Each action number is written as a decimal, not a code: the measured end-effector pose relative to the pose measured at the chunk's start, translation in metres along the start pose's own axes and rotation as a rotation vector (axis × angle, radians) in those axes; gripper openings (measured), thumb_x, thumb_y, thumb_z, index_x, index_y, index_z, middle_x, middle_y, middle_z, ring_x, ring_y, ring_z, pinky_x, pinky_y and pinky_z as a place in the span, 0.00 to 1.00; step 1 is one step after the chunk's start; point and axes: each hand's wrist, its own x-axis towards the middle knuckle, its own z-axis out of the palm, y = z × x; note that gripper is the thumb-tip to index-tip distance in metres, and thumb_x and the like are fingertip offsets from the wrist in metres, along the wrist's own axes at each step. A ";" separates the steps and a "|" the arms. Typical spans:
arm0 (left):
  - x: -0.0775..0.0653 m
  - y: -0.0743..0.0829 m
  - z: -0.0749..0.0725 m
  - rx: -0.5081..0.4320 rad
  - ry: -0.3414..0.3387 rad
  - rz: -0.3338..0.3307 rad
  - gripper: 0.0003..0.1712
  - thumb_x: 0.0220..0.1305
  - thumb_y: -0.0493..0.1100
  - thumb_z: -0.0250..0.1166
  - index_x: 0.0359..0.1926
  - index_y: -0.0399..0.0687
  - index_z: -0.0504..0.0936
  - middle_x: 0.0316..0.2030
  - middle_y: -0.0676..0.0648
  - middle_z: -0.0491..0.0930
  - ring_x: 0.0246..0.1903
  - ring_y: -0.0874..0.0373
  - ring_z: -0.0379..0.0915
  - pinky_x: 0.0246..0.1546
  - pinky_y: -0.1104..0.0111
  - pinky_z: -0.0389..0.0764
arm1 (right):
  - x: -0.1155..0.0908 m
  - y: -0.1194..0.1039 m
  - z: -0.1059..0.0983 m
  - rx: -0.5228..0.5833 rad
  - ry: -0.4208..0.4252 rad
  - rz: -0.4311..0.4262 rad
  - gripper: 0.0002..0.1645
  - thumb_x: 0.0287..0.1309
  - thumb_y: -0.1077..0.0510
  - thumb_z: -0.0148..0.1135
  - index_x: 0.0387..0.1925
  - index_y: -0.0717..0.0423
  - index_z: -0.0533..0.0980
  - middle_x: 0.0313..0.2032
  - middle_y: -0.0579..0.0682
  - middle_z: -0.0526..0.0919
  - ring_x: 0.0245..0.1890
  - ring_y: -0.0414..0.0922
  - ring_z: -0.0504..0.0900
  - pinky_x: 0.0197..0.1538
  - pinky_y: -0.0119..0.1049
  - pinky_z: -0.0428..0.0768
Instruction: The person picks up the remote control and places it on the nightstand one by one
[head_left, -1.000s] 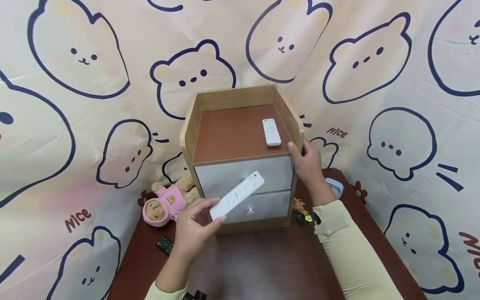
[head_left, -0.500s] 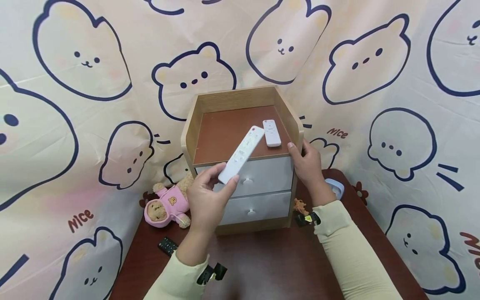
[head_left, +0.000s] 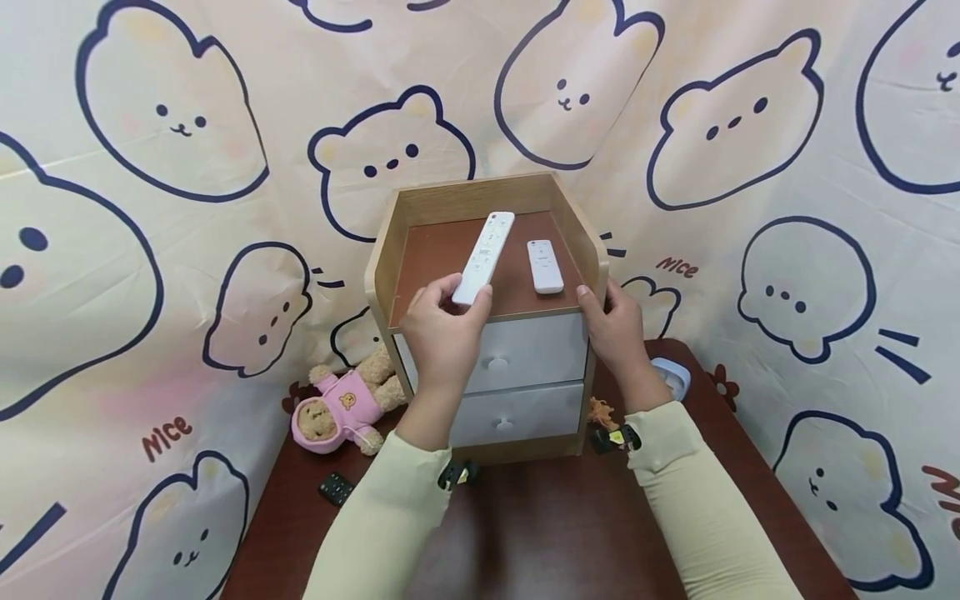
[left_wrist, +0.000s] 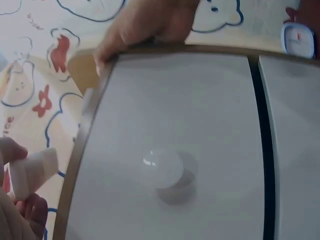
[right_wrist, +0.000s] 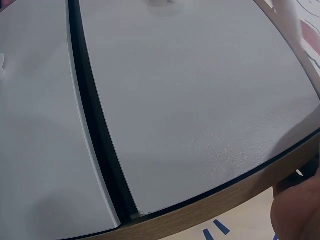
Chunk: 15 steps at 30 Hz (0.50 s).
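Note:
Between thumb and fingers, my left hand [head_left: 444, 333] pinches the lower end of a long white remote control [head_left: 484, 257]. That remote tilts up over the brown top of a small two-drawer cabinet [head_left: 495, 327]. A shorter white remote [head_left: 545, 267] lies on the top, to the right of the held one. My right hand [head_left: 617, 329] grips the cabinet's right side, thumb at the front edge of the top. In the left wrist view the held remote [left_wrist: 33, 172] shows at the left, beside the upper drawer front [left_wrist: 170, 115]. Both drawers look closed.
A teddy bear in pink [head_left: 347, 408] lies left of the cabinet, with a black remote [head_left: 335, 488] nearer on the dark red table [head_left: 540, 525]. At the right are a pale blue and white object [head_left: 672, 377] and a small orange item [head_left: 600, 412]. Patterned cloth hangs behind.
My left hand has moved up and forward with the long white remote, from in front of the drawers to over the top. The right hand has stayed on the cabinet's side.

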 end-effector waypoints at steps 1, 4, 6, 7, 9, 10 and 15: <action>0.002 -0.001 0.003 0.027 0.001 -0.005 0.26 0.61 0.50 0.82 0.55 0.39 0.91 0.44 0.42 0.87 0.41 0.52 0.85 0.41 0.62 0.86 | 0.000 0.001 0.000 -0.001 0.002 0.002 0.40 0.77 0.35 0.58 0.77 0.54 0.72 0.73 0.61 0.78 0.73 0.62 0.78 0.75 0.66 0.73; 0.009 -0.002 0.012 0.110 -0.002 -0.012 0.27 0.61 0.51 0.82 0.55 0.39 0.91 0.45 0.41 0.88 0.44 0.49 0.86 0.44 0.57 0.86 | 0.000 0.001 0.001 -0.001 0.002 0.008 0.40 0.77 0.35 0.58 0.78 0.54 0.72 0.74 0.61 0.78 0.73 0.62 0.77 0.75 0.66 0.72; 0.012 -0.004 0.017 0.170 -0.004 -0.012 0.27 0.61 0.52 0.81 0.54 0.39 0.91 0.46 0.41 0.88 0.47 0.47 0.85 0.46 0.54 0.85 | -0.001 0.002 0.001 -0.003 0.005 0.012 0.40 0.77 0.35 0.58 0.78 0.54 0.72 0.74 0.60 0.78 0.73 0.62 0.77 0.75 0.66 0.72; 0.014 -0.005 0.020 0.204 -0.006 -0.010 0.27 0.61 0.53 0.81 0.54 0.39 0.91 0.46 0.40 0.88 0.47 0.46 0.85 0.47 0.53 0.84 | -0.001 0.002 0.001 -0.003 0.008 0.013 0.40 0.77 0.35 0.58 0.78 0.54 0.72 0.74 0.60 0.78 0.73 0.62 0.77 0.75 0.66 0.72; 0.016 -0.006 0.025 0.275 -0.011 -0.003 0.27 0.62 0.54 0.80 0.53 0.39 0.91 0.45 0.41 0.88 0.47 0.45 0.84 0.48 0.52 0.81 | 0.000 0.002 0.001 -0.001 0.011 0.015 0.40 0.77 0.35 0.58 0.78 0.53 0.72 0.74 0.60 0.78 0.73 0.61 0.77 0.75 0.66 0.73; 0.017 -0.006 0.027 0.308 -0.013 0.003 0.27 0.62 0.54 0.79 0.53 0.39 0.90 0.45 0.41 0.88 0.47 0.45 0.84 0.48 0.51 0.80 | 0.000 0.002 0.001 0.001 0.011 0.015 0.40 0.77 0.35 0.58 0.78 0.53 0.72 0.74 0.60 0.78 0.74 0.61 0.77 0.75 0.66 0.72; 0.016 -0.006 0.036 0.414 -0.001 0.066 0.27 0.63 0.55 0.79 0.51 0.38 0.90 0.42 0.40 0.88 0.44 0.44 0.82 0.48 0.51 0.79 | 0.000 0.002 0.001 0.005 0.012 0.011 0.40 0.77 0.35 0.58 0.78 0.53 0.73 0.74 0.59 0.78 0.74 0.61 0.77 0.76 0.66 0.72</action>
